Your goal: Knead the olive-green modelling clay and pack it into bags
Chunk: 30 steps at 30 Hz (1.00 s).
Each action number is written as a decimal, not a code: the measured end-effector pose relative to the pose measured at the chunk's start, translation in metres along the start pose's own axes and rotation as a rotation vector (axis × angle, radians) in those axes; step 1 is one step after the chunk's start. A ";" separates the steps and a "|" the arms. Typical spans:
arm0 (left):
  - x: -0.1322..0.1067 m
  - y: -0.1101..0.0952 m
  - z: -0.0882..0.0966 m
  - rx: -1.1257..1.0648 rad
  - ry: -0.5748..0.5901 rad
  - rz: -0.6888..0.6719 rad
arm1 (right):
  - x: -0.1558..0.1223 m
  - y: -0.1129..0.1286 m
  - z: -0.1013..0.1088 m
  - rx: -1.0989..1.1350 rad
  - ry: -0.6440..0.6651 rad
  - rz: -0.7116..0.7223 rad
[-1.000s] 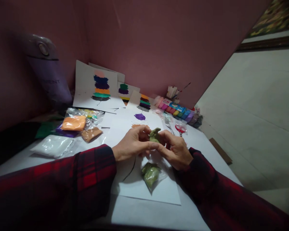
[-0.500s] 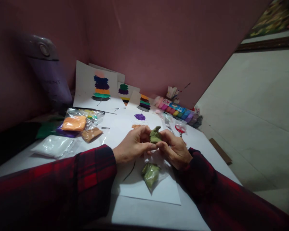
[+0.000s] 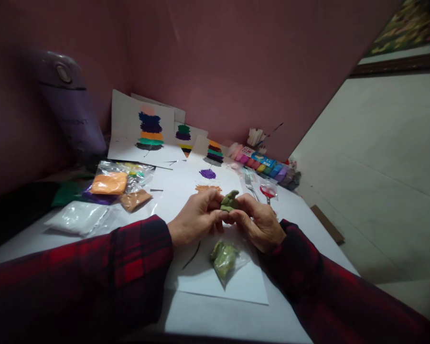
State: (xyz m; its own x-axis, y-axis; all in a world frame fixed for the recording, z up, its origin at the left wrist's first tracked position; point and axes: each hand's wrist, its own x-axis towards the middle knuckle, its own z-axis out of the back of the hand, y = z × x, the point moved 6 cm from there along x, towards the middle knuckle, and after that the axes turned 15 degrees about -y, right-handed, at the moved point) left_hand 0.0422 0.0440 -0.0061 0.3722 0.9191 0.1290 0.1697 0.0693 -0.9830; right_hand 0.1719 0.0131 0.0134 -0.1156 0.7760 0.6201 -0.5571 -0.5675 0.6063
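Observation:
A lump of olive-green modelling clay (image 3: 230,200) is pinched between both hands above a white sheet of paper (image 3: 243,282). My left hand (image 3: 195,217) grips its left side with thumb and fingers. On the other side, the thumb and fingers of my right hand (image 3: 260,222) close on it; the two thumbs almost meet at its lower edge. Nearer me, a clear bag of green clay (image 3: 224,260) lies on the paper. Farther up the sheet are a purple patch (image 3: 208,174) and an orange patch (image 3: 208,188), the latter partly hidden by my left hand.
Bags of orange clay (image 3: 109,183), brown clay (image 3: 136,199) and white clay (image 3: 77,217) lie left. A fork (image 3: 250,184), red-handled scissors (image 3: 268,192) and a pack of coloured clay (image 3: 265,165) lie right. Papers with colour bands (image 3: 129,129) lean against the wall; a purple bottle (image 3: 73,114) stands far left.
The green clay has shifted slightly left and down, and its lower edge looks more pressed between my thumbs. Both hands still hold it; the things on the table have stayed put.

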 end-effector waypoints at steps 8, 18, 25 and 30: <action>0.001 -0.001 0.001 -0.018 0.000 -0.014 | 0.000 0.000 0.001 -0.001 -0.019 -0.019; 0.006 -0.002 -0.001 -0.101 0.052 0.037 | 0.001 -0.005 0.007 -0.022 -0.122 -0.093; 0.008 0.002 0.005 -0.169 0.043 0.037 | 0.001 -0.003 0.005 -0.040 -0.088 -0.011; 0.008 0.002 0.007 -0.183 0.017 0.030 | 0.002 -0.001 0.002 -0.100 -0.092 -0.003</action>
State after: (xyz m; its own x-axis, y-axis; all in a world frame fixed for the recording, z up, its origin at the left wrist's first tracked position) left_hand 0.0398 0.0543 -0.0084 0.3948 0.9129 0.1036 0.3208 -0.0313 -0.9466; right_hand 0.1738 0.0146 0.0146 -0.0399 0.7466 0.6641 -0.6374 -0.5309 0.5585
